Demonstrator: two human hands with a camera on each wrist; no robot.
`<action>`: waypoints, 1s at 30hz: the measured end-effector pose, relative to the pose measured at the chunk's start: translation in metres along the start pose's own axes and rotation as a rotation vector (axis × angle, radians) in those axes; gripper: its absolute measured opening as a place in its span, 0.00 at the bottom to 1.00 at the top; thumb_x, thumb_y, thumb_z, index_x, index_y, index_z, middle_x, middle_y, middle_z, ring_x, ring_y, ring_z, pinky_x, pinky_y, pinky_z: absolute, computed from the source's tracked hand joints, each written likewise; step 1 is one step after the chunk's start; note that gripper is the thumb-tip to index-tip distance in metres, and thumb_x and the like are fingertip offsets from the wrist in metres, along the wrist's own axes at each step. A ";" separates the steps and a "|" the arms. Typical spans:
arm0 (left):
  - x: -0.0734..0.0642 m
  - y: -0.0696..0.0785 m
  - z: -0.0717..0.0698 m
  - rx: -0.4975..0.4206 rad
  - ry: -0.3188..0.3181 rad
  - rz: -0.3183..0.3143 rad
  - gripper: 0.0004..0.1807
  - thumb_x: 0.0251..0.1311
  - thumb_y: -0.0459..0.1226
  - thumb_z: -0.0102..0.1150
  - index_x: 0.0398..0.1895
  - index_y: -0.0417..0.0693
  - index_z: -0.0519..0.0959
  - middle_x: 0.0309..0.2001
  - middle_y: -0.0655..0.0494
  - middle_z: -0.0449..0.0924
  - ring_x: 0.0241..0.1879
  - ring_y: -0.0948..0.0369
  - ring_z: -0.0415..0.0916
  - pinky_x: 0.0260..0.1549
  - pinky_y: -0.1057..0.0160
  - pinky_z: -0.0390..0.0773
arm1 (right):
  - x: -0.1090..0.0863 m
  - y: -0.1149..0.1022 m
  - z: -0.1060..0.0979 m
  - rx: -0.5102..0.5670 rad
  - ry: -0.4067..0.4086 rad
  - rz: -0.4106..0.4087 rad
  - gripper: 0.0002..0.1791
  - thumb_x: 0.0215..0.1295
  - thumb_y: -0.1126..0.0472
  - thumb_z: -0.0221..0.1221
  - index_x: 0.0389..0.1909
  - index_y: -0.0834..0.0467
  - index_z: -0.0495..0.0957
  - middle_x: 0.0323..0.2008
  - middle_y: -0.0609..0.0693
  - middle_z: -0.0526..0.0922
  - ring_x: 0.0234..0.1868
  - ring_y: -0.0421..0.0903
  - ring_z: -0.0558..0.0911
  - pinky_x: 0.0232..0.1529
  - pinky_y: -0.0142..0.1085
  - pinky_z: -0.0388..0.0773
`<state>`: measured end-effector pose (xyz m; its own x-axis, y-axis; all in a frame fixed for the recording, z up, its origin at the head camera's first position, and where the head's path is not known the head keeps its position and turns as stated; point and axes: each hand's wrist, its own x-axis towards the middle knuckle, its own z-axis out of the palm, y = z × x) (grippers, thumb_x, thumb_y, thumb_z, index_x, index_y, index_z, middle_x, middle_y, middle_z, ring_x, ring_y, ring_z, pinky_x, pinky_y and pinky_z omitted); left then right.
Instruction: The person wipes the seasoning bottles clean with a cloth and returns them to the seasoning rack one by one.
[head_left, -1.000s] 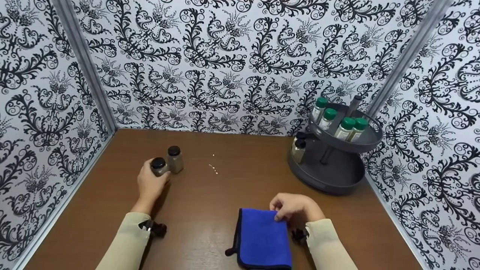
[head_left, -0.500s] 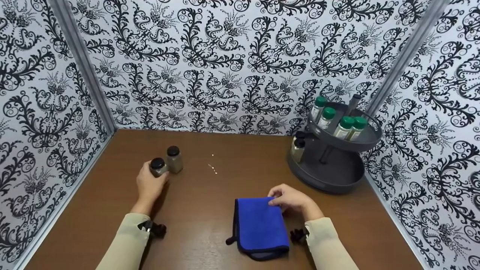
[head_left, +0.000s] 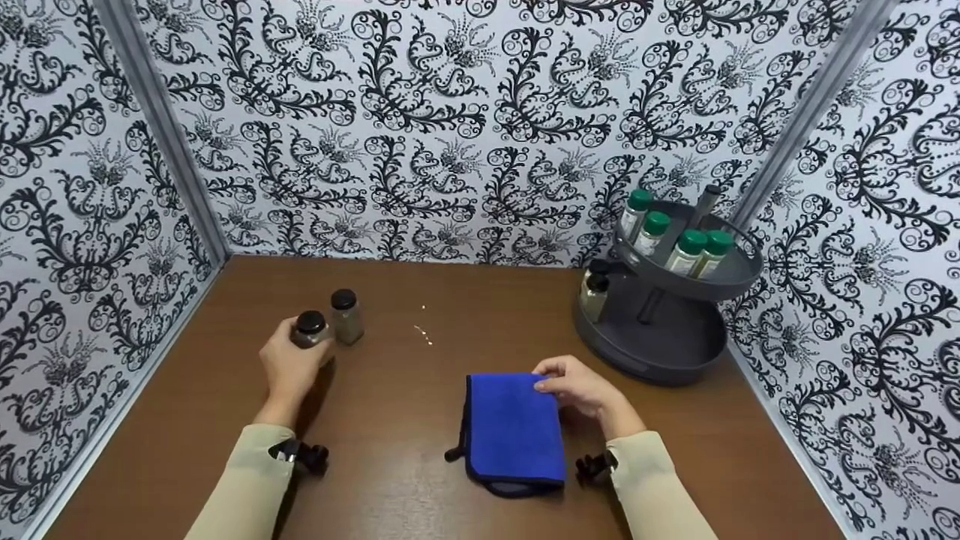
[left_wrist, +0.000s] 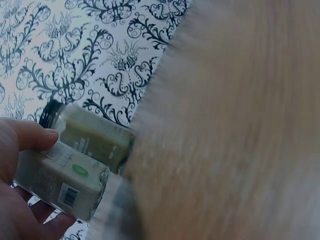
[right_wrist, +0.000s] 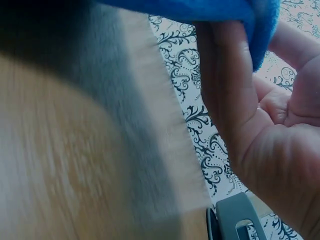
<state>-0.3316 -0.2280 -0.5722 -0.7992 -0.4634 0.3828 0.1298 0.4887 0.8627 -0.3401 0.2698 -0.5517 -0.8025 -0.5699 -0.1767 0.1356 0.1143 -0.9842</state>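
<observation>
My left hand [head_left: 289, 367] grips a clear square spice jar [left_wrist: 65, 175] with a black lid; its label carries a green oval and a barcode. A second black-lidded jar [head_left: 348, 322] stands upright just right of it. In the head view, the lower part of the gripped jar is hidden by my fingers. My right hand [head_left: 589, 388] pinches the far right corner of a folded blue cloth [head_left: 514, 427] with black edging and a small black loop at its left. In the right wrist view, the blue cloth [right_wrist: 200, 9] passes between thumb and fingers.
A dark grey two-tier rack [head_left: 652, 352] stands at the back right. Several green-capped bottles [head_left: 685, 253] sit on its upper tier, black-capped jars [head_left: 594, 298] on the lower. White specks [head_left: 425, 334] lie mid-table. Patterned walls [head_left: 450, 135] close off the back and sides.
My right hand has moved away from me and slightly left, drawing the blue cloth along; its near edge now shows. My left hand has stayed almost in place with the jar.
</observation>
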 end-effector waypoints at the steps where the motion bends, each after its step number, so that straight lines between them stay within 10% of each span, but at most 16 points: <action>1: -0.001 0.002 -0.001 -0.007 -0.001 -0.001 0.26 0.53 0.34 0.79 0.55 0.38 0.82 0.52 0.36 0.86 0.54 0.40 0.81 0.57 0.42 0.78 | -0.001 -0.001 0.001 0.030 0.003 -0.011 0.10 0.68 0.72 0.63 0.38 0.52 0.84 0.32 0.41 0.88 0.33 0.37 0.87 0.36 0.33 0.87; 12: -0.002 0.037 -0.003 -0.074 0.026 -0.009 0.27 0.51 0.32 0.79 0.56 0.37 0.83 0.54 0.37 0.87 0.55 0.43 0.82 0.56 0.49 0.78 | 0.006 -0.006 0.008 0.284 0.037 -0.140 0.19 0.69 0.76 0.53 0.43 0.50 0.85 0.38 0.42 0.86 0.37 0.36 0.86 0.42 0.33 0.86; 30: -0.022 0.099 0.041 -0.136 -0.090 0.090 0.29 0.42 0.30 0.83 0.52 0.39 0.86 0.46 0.40 0.90 0.45 0.49 0.85 0.48 0.57 0.81 | 0.005 -0.049 0.046 0.701 0.509 -0.280 0.22 0.67 0.78 0.41 0.30 0.54 0.79 0.29 0.46 0.82 0.31 0.41 0.81 0.35 0.31 0.81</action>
<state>-0.3253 -0.1393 -0.5087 -0.8292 -0.3518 0.4344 0.2763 0.4177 0.8656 -0.3239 0.2245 -0.5053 -0.9963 -0.0553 -0.0655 0.0855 -0.5899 -0.8029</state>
